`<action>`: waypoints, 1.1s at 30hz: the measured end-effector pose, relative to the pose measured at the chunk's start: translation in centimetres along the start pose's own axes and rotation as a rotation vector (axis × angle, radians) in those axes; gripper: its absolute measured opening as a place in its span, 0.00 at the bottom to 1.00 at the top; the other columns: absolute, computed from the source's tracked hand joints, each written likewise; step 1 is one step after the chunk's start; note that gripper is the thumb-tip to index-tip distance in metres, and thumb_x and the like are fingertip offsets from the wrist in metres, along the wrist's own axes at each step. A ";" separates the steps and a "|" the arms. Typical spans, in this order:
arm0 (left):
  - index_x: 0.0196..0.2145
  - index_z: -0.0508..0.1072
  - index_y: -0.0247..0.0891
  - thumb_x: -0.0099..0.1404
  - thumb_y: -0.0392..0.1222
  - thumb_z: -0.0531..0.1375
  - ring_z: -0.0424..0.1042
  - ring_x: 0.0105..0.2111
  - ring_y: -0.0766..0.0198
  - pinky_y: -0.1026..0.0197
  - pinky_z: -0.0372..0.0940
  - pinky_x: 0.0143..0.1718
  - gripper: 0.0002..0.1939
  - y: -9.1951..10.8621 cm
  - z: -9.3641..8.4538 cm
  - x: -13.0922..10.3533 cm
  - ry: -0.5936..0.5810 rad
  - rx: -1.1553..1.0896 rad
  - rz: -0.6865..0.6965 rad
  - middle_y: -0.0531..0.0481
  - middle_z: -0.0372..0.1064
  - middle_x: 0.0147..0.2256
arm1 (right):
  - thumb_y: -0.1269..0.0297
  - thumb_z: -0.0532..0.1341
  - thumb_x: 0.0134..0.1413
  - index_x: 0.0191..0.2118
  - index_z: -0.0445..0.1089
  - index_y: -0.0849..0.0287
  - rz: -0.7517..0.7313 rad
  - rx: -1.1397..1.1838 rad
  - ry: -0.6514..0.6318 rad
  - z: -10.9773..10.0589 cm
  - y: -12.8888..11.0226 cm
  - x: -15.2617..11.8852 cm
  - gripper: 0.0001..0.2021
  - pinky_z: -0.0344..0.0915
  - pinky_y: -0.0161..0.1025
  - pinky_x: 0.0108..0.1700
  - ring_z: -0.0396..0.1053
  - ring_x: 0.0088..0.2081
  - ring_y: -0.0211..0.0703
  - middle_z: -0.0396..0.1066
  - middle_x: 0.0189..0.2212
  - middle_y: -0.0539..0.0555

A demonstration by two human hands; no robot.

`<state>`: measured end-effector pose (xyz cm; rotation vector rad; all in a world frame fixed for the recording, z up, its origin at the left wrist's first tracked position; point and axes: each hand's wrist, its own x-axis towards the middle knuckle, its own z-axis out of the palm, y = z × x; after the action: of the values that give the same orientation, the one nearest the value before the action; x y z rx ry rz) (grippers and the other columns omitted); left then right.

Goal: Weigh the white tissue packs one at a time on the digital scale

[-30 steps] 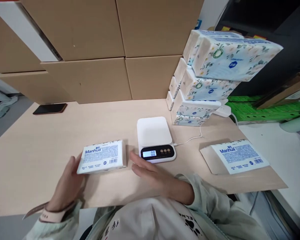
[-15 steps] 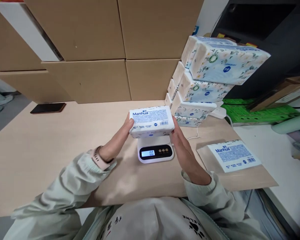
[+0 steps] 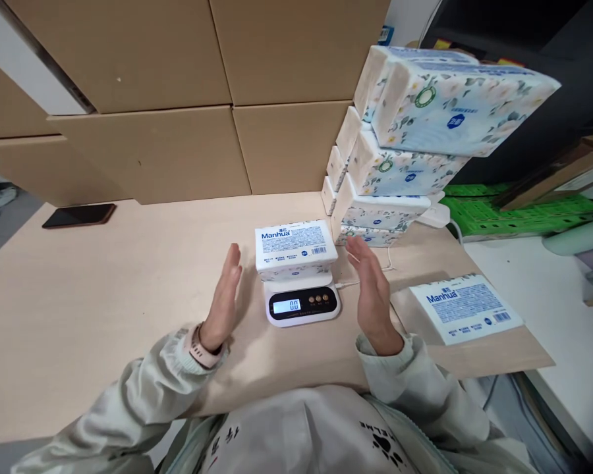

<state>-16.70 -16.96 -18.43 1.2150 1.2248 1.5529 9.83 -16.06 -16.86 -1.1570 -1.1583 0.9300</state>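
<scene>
A white Manhua tissue pack (image 3: pixel 296 247) rests on the small white scale (image 3: pixel 302 307), whose lit display reads 0.0. To the left of the pack, my left hand (image 3: pixel 223 299) is held upright with its fingers stretched out, touching nothing. On the other side my right hand (image 3: pixel 373 296) is likewise open, apart from the pack and near the foot of the tissue stack. A second Manhua pack (image 3: pixel 467 308) lies flat at the table's right end.
Several floral tissue packs (image 3: pixel 410 158) are stacked at the back right. Cardboard boxes (image 3: pixel 178 155) line the table's back edge. A phone (image 3: pixel 79 215) lies back left. A white cable (image 3: pixel 389 263) runs right of the scale. Beyond sits a green crate (image 3: pixel 514 210).
Both hands have let go of the tissue pack and moved apart to either side. The pack now sits on the scale. The view has shifted slightly.
</scene>
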 end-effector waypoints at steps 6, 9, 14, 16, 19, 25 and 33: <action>0.60 0.73 0.49 0.71 0.64 0.57 0.63 0.68 0.46 0.38 0.58 0.69 0.27 -0.6 -2.0 -1.3 0.183 -0.067 -0.075 0.42 0.64 0.67 | 0.47 0.53 0.71 0.58 0.72 0.54 -0.081 0.048 0.274 0.1 -0.3 0.4 0.22 0.67 0.55 0.63 0.74 0.58 0.48 0.76 0.57 0.59; 0.57 0.74 0.47 0.70 0.64 0.58 0.66 0.65 0.48 0.41 0.62 0.65 0.26 0.0 -1.9 -1.1 0.208 -0.051 -0.040 0.41 0.68 0.63 | 0.47 0.53 0.70 0.56 0.73 0.54 -0.087 0.039 0.271 0.2 -0.3 0.5 0.21 0.68 0.54 0.60 0.75 0.55 0.48 0.77 0.54 0.59; 0.55 0.75 0.45 0.69 0.64 0.60 0.68 0.63 0.48 0.44 0.64 0.61 0.26 0.1 -1.6 -1.1 0.220 -0.062 -0.056 0.41 0.71 0.60 | 0.47 0.51 0.70 0.54 0.73 0.54 -0.088 0.033 0.243 0.3 -0.2 0.3 0.22 0.69 0.54 0.59 0.75 0.54 0.48 0.78 0.53 0.59; 0.55 0.75 0.45 0.69 0.64 0.60 0.68 0.63 0.48 0.45 0.64 0.60 0.26 0.0 -1.6 -1.1 0.222 -0.063 -0.063 0.41 0.71 0.60 | 0.47 0.51 0.71 0.54 0.73 0.54 -0.090 0.038 0.237 0.3 -0.2 0.2 0.21 0.68 0.54 0.60 0.75 0.55 0.48 0.78 0.53 0.58; 0.55 0.75 0.45 0.69 0.64 0.59 0.68 0.63 0.49 0.46 0.64 0.60 0.26 0.0 -1.7 -1.0 0.210 -0.053 -0.070 0.41 0.71 0.60 | 0.48 0.50 0.71 0.54 0.73 0.54 -0.088 0.038 0.227 0.2 -0.2 0.2 0.21 0.67 0.54 0.61 0.74 0.56 0.48 0.77 0.54 0.58; 0.54 0.75 0.45 0.69 0.64 0.59 0.69 0.61 0.49 0.46 0.67 0.58 0.26 -0.1 -1.8 -1.0 0.195 -0.035 -0.076 0.41 0.71 0.60 | 0.47 0.49 0.72 0.53 0.74 0.53 -0.081 0.009 0.210 0.2 -0.3 0.1 0.22 0.67 0.55 0.62 0.74 0.57 0.49 0.77 0.54 0.58; 0.54 0.75 0.45 0.70 0.65 0.59 0.69 0.61 0.48 0.44 0.67 0.59 0.26 -0.3 -1.7 -0.9 0.199 -0.034 -0.081 0.40 0.71 0.60 | 0.47 0.49 0.72 0.53 0.75 0.53 -0.084 -0.009 0.184 0.2 -0.2 0.2 0.23 0.66 0.56 0.62 0.74 0.57 0.50 0.77 0.55 0.58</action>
<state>-18.17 -18.15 -19.06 0.9946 1.3521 1.6577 9.66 -15.89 -16.63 -1.1670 -1.0547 0.7389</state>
